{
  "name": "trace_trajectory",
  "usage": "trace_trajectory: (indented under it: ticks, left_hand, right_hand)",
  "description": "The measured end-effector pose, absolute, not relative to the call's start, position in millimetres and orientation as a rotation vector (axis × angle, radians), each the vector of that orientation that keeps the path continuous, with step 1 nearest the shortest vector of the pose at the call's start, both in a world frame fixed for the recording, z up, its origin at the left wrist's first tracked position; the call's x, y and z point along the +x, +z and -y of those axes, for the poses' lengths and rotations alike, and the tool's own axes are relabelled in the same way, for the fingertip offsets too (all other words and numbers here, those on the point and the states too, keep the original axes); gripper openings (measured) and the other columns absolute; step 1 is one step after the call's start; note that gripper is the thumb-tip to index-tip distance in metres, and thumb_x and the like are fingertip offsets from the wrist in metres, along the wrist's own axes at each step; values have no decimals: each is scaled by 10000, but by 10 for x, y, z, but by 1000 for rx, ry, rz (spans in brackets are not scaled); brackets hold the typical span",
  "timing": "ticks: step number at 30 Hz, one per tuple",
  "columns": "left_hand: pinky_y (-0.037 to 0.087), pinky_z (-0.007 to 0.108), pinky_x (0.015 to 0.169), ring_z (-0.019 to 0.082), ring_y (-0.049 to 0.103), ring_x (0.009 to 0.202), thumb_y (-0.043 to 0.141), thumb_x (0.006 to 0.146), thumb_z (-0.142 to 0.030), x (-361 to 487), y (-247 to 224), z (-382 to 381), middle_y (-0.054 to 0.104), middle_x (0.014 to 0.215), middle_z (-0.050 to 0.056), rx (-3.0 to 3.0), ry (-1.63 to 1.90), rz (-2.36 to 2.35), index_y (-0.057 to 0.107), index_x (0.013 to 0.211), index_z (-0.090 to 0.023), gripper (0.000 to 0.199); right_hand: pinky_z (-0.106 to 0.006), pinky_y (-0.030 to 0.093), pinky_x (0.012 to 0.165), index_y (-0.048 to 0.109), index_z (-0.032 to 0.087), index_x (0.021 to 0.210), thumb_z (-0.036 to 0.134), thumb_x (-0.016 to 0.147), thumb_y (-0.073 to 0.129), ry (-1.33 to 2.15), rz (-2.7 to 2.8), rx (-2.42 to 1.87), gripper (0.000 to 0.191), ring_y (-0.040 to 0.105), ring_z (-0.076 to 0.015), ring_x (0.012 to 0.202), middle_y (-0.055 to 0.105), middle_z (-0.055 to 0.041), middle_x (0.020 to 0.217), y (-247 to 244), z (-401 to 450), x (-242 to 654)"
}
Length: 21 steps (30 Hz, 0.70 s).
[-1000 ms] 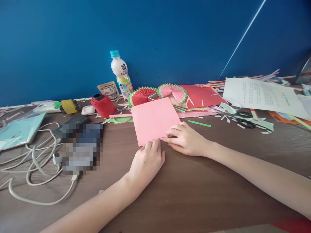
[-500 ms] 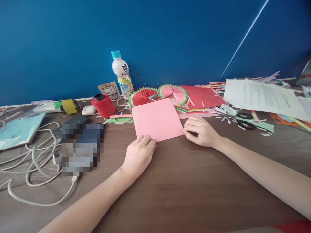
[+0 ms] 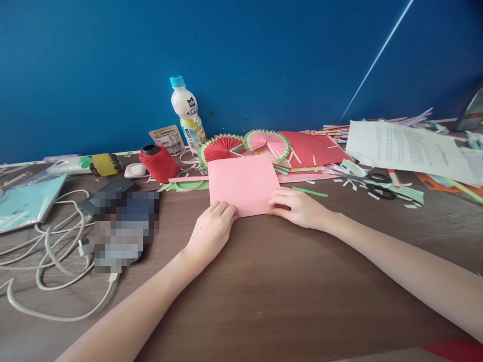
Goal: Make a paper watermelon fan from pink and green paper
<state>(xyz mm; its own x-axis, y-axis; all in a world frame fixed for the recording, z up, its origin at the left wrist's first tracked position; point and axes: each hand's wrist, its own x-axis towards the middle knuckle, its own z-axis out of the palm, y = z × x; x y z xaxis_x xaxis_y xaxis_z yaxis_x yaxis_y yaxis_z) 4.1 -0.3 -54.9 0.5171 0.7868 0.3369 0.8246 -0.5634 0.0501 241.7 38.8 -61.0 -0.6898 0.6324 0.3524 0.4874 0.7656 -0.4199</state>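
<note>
A sheet of pink paper (image 3: 243,183) lies in front of me, its near edge between my two hands. My left hand (image 3: 214,229) grips the near left part of that edge with bent fingers; the fingertips are partly hidden. At the near right corner my right hand (image 3: 296,207) pinches the sheet between thumb and fingers. Just behind the sheet are two pleated paper fans, one red with a green rim (image 3: 222,148) and one pink with a green rim (image 3: 267,145). A thin green paper strip (image 3: 310,191) lies beyond my right hand.
A bottle (image 3: 188,115) and a red thread spool (image 3: 159,165) stand at the back. On the left lie a phone (image 3: 130,226) and white cables (image 3: 47,246). Black-handled scissors (image 3: 378,185), red paper (image 3: 311,148) and a printed sheet (image 3: 407,148) lie among scraps on the right.
The pink paper has turned so its near edge runs more level. My right hand has moved left with its corner, uncovering a green strip behind. My left hand has shifted slightly.
</note>
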Motion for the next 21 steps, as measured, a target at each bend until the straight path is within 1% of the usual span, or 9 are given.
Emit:
trace_trajectory:
  ticks: [5, 8, 11, 16, 19, 21]
  left_hand:
    - [447, 270, 680, 158, 531, 764, 431, 877, -141, 22, -524, -64, 584, 802, 23, -2744, -588, 1578, 526, 781, -173, 138]
    - [447, 270, 692, 155, 537, 778, 451, 863, -129, 6, -498, -91, 583, 814, 17, -2804, -626, 1667, 523, 775, -176, 123]
    - [445, 273, 705, 154, 536, 784, 452, 862, -125, -6, -479, -107, 582, 827, 20, -2849, -613, 1709, 524, 779, -172, 120]
    - [443, 283, 724, 160, 519, 796, 414, 884, -153, -24, -484, -122, 572, 821, 24, -2895, -587, 1517, 534, 805, -176, 145]
    - [443, 284, 726, 160, 514, 796, 426, 885, -188, -30, -498, -126, 571, 833, 28, -2918, -548, 1369, 544, 823, -180, 133]
    - [443, 277, 715, 158, 516, 790, 439, 881, -196, -29, -506, -125, 571, 837, 29, -2920, -525, 1330, 547, 821, -180, 125]
  right_hand:
    - [-253, 365, 584, 484, 186, 698, 243, 865, 524, 457, 2448, -965, 181, 481, -139, 656, 529, -12, 699, -584, -371, 2397]
    - [-248, 376, 582, 473, 190, 713, 282, 835, 571, 540, 2432, -1005, 181, 486, -139, 659, 521, -7, 710, -567, -367, 2382]
    - [-249, 376, 589, 468, 188, 710, 284, 853, 550, 545, 2433, -1015, 191, 481, -136, 661, 515, -9, 725, -572, -372, 2375]
    - [-270, 374, 639, 509, 180, 756, 254, 893, 488, 386, 2495, -887, 158, 480, -154, 728, 540, -33, 770, -611, -381, 2404]
    - [-284, 378, 685, 546, 179, 810, 252, 897, 485, 326, 2543, -801, 129, 478, -163, 762, 571, -44, 810, -622, -387, 2417]
    - [-286, 379, 686, 558, 180, 815, 265, 893, 496, 308, 2557, -786, 130, 477, -165, 758, 581, -45, 809, -624, -390, 2412]
